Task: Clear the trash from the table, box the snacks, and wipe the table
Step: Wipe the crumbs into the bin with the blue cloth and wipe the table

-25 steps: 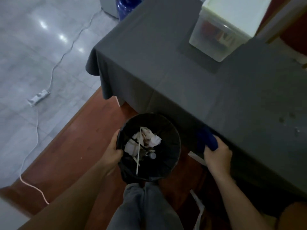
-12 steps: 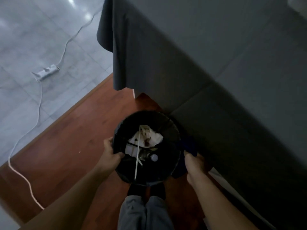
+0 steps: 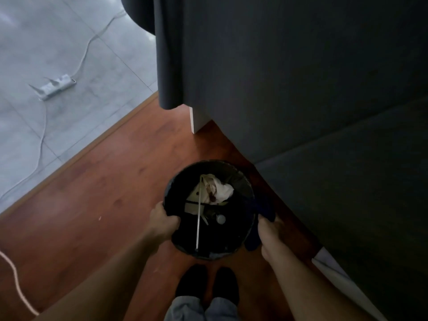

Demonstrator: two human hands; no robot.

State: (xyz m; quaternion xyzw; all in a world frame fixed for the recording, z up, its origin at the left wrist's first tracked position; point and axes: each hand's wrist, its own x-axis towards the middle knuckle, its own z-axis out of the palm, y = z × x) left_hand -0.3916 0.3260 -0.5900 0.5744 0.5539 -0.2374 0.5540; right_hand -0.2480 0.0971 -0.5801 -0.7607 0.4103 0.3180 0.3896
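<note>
A black trash bin sits low over the wooden floor, just in front of my feet. Inside it lie crumpled white paper, a long thin white stick and a small bottle cap. My left hand grips the bin's left rim. At the bin's right side, my right hand holds a dark blue cloth pressed against the bin. The table, draped in a dark grey cloth, rises to the right and behind the bin.
A white table leg shows under the cloth's hanging corner. A power strip with its cable lies on the grey tiled floor at the left. Another cable crosses the wooden floor at the lower left.
The bin has come down from table-edge height toward the floor. My right hand left the table edge with the blue cloth and moved to the bin's right side. The view tilted downward.
</note>
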